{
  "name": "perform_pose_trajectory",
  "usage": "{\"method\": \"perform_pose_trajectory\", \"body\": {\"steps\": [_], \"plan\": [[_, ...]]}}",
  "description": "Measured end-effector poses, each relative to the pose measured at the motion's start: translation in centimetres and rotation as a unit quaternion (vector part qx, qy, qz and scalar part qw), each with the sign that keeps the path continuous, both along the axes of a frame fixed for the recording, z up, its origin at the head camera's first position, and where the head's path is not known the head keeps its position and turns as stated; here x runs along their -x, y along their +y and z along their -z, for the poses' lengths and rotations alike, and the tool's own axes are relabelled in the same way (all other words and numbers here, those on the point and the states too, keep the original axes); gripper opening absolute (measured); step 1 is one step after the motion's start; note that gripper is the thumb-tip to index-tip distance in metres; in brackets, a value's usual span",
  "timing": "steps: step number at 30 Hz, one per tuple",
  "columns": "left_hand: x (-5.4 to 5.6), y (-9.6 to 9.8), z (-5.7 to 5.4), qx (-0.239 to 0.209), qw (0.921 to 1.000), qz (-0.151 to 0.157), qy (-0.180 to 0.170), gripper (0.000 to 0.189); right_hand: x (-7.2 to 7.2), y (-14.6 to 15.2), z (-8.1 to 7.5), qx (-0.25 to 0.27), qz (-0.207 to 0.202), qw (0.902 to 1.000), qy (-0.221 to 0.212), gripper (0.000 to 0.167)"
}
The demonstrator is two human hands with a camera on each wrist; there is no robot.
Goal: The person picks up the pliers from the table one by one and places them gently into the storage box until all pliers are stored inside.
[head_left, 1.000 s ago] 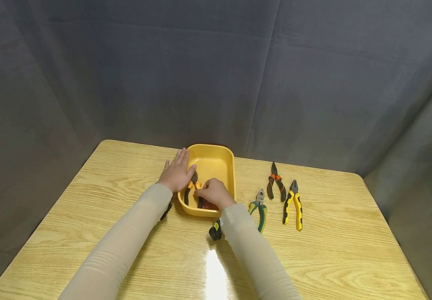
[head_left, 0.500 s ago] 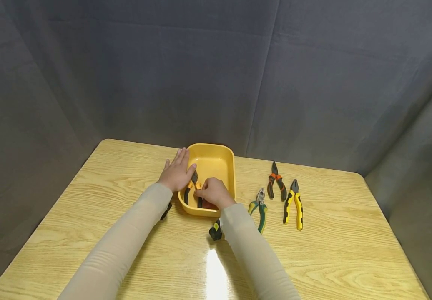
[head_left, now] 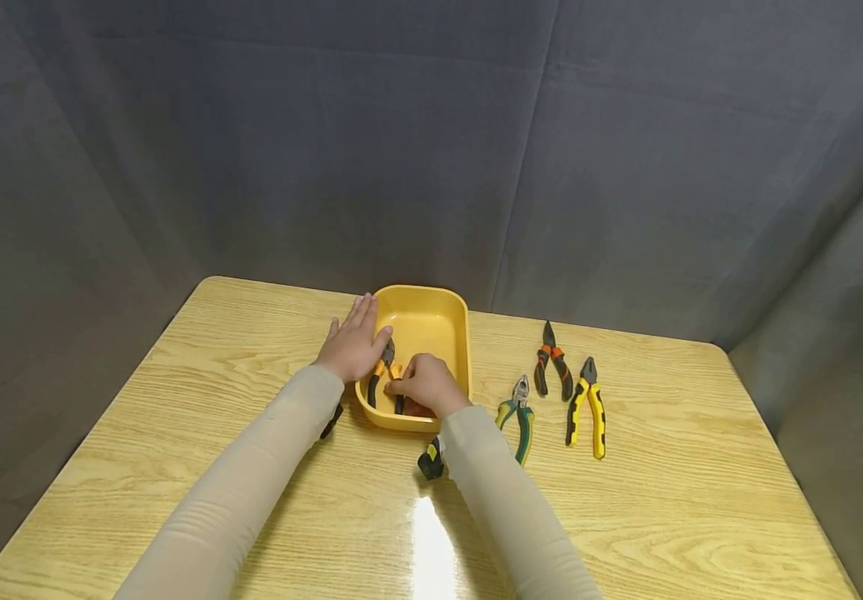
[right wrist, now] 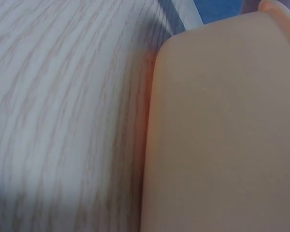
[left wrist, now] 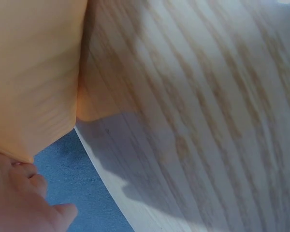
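In the head view, a yellow plastic bin (head_left: 426,329) stands at the far side of the table. My left hand (head_left: 351,348) rests over its left rim, fingers straight and pointing away, thumb reaching inside. Orange-and-black pliers (head_left: 375,385) lie on the bin floor along the left wall, jaws pointing away and handles spread. My right hand (head_left: 431,387) reaches in over the near right side and pinches their right handle. The left wrist view shows the bin's outer wall (left wrist: 34,72) with fingers at its edge; the right wrist view shows mostly another outer wall (right wrist: 222,125).
Right of the bin lie green-and-yellow pliers (head_left: 523,421), orange-and-black long-nose pliers (head_left: 552,367) and yellow-and-black pliers (head_left: 586,408). A black-and-yellow piece (head_left: 430,462) shows partly beneath the right forearm. A grey curtain (head_left: 431,150) hangs behind the wooden table (head_left: 671,500).
Both hands and the pliers in the bin stay nearly in place. The view shifts very slightly.
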State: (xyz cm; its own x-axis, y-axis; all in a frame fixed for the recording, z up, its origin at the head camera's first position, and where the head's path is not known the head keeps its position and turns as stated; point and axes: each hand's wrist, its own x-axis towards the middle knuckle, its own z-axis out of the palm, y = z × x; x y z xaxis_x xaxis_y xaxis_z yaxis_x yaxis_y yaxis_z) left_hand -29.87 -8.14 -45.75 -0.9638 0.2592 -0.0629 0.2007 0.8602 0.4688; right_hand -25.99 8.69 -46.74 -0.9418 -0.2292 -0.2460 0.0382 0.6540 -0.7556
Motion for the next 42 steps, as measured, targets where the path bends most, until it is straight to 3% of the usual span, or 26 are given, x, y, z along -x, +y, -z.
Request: {"method": "perform_pose_trajectory", "body": {"steps": [17, 27, 34, 42], "plan": [[-0.04, 0.02, 0.09, 0.008, 1.0000, -0.001, 0.005, 0.070, -0.07, -0.04, -0.07, 0.000, 0.008, 0.9999, 0.015, 0.029], [-0.01, 0.25, -0.04, 0.073, 0.9971, -0.008, 0.019, 0.069, 0.04, 0.01, 0.10, 0.001, 0.009, 0.9998, 0.018, 0.029], [-0.01, 0.53, -0.48, 0.119, 0.9926, -0.007, 0.022, 0.070, 0.15, -0.01, 0.12, -0.010, 0.011, 0.9986, 0.050, 0.027], [-0.15, 0.66, -0.81, 0.126, 0.9919, -0.007, 0.016, 0.070, -0.09, 0.01, -0.44, -0.006, 0.032, 0.9976, 0.062, 0.019]]}}
